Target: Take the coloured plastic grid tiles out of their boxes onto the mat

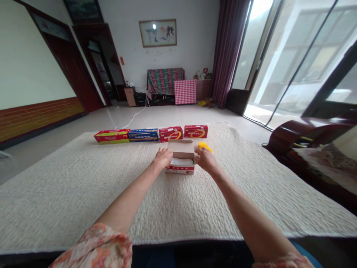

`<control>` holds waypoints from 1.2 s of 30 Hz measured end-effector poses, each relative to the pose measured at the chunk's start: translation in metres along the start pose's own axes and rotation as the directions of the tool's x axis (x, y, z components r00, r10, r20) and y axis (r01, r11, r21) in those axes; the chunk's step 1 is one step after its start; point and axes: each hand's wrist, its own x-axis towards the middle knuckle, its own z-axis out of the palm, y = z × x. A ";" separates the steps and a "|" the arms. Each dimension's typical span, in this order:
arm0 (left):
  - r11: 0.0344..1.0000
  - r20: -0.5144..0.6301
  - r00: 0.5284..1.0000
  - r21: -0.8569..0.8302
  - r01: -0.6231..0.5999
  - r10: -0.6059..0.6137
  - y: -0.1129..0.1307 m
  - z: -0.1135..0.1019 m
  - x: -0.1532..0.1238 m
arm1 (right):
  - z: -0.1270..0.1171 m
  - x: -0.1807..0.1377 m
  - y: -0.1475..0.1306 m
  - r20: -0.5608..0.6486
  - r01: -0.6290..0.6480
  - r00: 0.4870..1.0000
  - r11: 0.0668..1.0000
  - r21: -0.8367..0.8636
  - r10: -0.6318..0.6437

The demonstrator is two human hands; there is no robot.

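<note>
A small red and white cardboard box [180, 169] with printed characters stands on the quilted cover in front of me. Its lid [180, 146] is raised at the back, and something white [181, 161] lies inside. My left hand [164, 158] grips the box's left side, fingers curled at the upper edge. On the opposite side, my right hand [205, 159] has its fingers bent at the box's right edge, where a side flap seems to be; the fingertips are partly hidden. Just behind the right hand lies a bright yellow object [205, 146], its kind unclear.
Behind the open box stand a red and yellow box [111, 136], a blue box [143, 135] and two red boxes [170, 134] in a row. The cream quilted cover [167, 208] spreads under everything. A dark wooden armrest [292, 134] is at the right.
</note>
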 end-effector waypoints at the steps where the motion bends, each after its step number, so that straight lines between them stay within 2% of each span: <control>1: 1.000 -0.009 1.000 0.000 0.005 -0.005 0.000 0.001 0.001 | 0.001 -0.002 -0.004 0.009 -0.005 1.000 1.000 0.004 0.005; 6: 0.998 -0.078 0.997 -0.066 -0.003 -0.002 -0.009 0.013 0.006 | 0.012 -0.010 -0.015 -0.025 -0.034 0.999 0.998 0.058 0.036; 11: 0.973 -0.258 0.966 -0.222 -0.065 0.006 -0.026 0.036 0.011 | 0.028 -0.007 -0.008 -0.114 -0.093 0.987 0.983 0.161 0.113; 15: 0.934 -0.404 0.912 -0.348 -0.077 -0.076 -0.037 0.057 0.019 | 0.044 0.006 0.002 -0.195 -0.088 0.971 0.964 0.250 0.139; 20: 0.864 -0.504 0.837 -0.497 -0.081 -0.212 -0.051 0.071 0.039 | 0.059 0.029 0.006 -0.312 -0.010 0.943 0.946 0.323 0.116; 24: 0.690 -0.523 0.753 -0.712 -0.129 -0.399 -0.063 0.075 0.059 | 0.066 0.051 0.009 -0.381 0.050 0.920 0.933 0.356 0.096; 27: 0.566 -0.490 0.715 -0.809 -0.159 -0.499 -0.067 0.082 0.069 | 0.072 0.063 0.015 -0.429 0.089 0.898 0.913 0.398 0.099; 29: 0.524 -0.490 0.695 -0.831 -0.190 -0.525 -0.067 0.089 0.073 | 0.078 0.068 0.020 -0.435 0.112 0.894 0.886 0.450 0.108; 32: 0.520 -0.529 0.659 -0.821 -0.236 -0.535 -0.067 0.098 0.076 | 0.087 0.068 0.024 -0.402 0.111 0.903 0.825 0.555 0.149; 36: 0.589 -0.612 0.619 -0.758 -0.280 -0.492 -0.066 0.102 0.078 | 0.095 0.064 0.024 -0.435 0.144 0.882 0.776 0.614 0.180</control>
